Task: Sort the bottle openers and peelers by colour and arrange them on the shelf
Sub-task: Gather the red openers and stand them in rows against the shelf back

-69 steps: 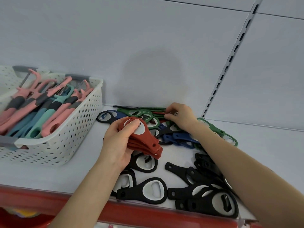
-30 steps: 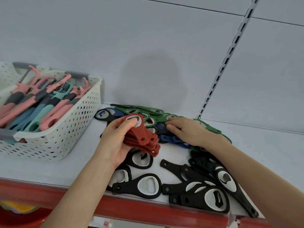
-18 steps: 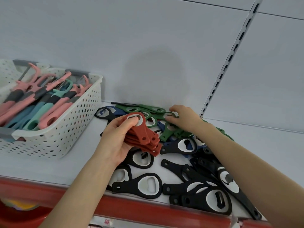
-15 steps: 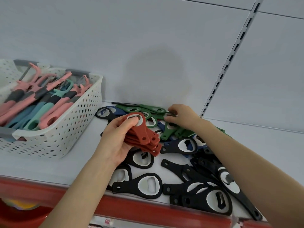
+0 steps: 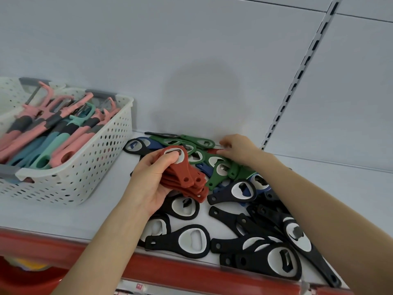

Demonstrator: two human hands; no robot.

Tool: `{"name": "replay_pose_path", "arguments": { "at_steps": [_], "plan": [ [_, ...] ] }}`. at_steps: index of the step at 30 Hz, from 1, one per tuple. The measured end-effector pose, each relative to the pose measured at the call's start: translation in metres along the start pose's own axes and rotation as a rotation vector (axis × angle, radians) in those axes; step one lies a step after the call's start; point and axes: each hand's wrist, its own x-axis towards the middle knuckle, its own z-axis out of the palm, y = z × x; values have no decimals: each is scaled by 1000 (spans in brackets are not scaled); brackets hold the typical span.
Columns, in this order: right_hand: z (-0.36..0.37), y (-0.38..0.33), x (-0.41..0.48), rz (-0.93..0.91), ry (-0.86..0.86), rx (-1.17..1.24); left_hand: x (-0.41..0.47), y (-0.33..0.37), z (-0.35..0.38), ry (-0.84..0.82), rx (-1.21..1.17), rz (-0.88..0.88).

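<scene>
My left hand (image 5: pixel 148 179) grips a fanned stack of red bottle openers (image 5: pixel 187 179) above the shelf. My right hand (image 5: pixel 238 149) reaches to the back of the shelf and pinches a red opener (image 5: pixel 213 150) that pokes out from among the green openers (image 5: pixel 214 162). Blue openers (image 5: pixel 240 190) lie just in front of the green ones. Black openers (image 5: pixel 191 241) are spread along the shelf's front edge. Pink and teal peelers (image 5: pixel 53 133) fill a white perforated basket (image 5: pixel 85 173) at the left.
The white shelf (image 5: pixel 63 216) has a red front rail (image 5: pixel 170 271). A grey back wall with a slotted upright (image 5: pixel 297 77) closes the rear. A bare stretch of shelf (image 5: pixel 340 184) lies to the right of the pile.
My right hand went from the blue openers in the middle of the pile back to the wall and pinched a red opener there. My left hand stayed put with its red stack.
</scene>
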Motion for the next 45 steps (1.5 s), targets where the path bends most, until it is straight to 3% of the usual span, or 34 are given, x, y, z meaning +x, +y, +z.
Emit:
{"name": "replay_pose_path", "arguments": {
  "at_steps": [6, 9, 14, 16, 19, 21, 25, 33, 37, 41, 45],
  "plan": [
    [0, -1, 6, -17, -19, -25, 0, 0, 0, 15, 4, -2],
    [-1, 3, 2, 5, 23, 125, 0, 0, -1, 18, 12, 0],
    [-25, 2, -28, 52, 311, 295, -1, 0, 2, 2, 5, 5],
    [-35, -4, -48, 115, 402, 487, -2, 0, 2, 11, -1, -1],
    [-41, -27, -84, 204, 217, 1097, -3, 0, 4, 15, -11, -1],
    [-32, -44, -102, 236, 12, 1252, -6, 0, 5, 18, -40, 12],
    [-9, -72, -118, 281, -110, 1284, -14, 3, 9, -32, -46, 58],
    [1, -87, -141, 228, -28, 1374, -20, 3, 11, -5, 36, 164],
    [7, -85, -155, 190, -178, 1383, -31, 2, 23, -4, 39, 220],
    [-4, -68, -168, 113, -163, 1514, -43, -7, 47, -29, 63, 306],
    [-24, -23, -187, 68, -121, 1447, -57, -29, 85, -116, 90, 309]
  ]
}}
